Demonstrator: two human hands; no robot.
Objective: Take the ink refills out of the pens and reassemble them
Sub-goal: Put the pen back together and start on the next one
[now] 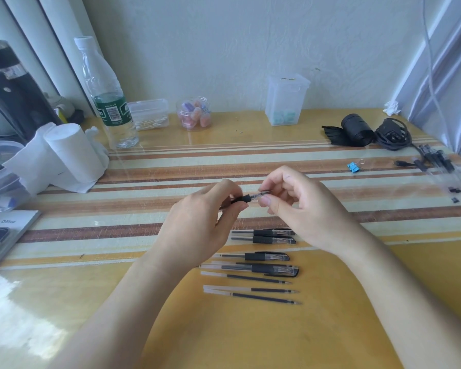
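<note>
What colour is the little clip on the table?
The binder clip is blue, best seen in the head view.

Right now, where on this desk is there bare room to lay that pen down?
Barest is the striped stretch of table beyond the left hand and right hand, between the tissue rolls and blue binder clip. The yellow patch left of the left forearm is free too. Crowded: capped pens and loose refills between the forearms, cable bundle far right.

Pale textured wall (224, 49) behind glossy striped yellow table (250, 336) w/ daylight glare
</note>
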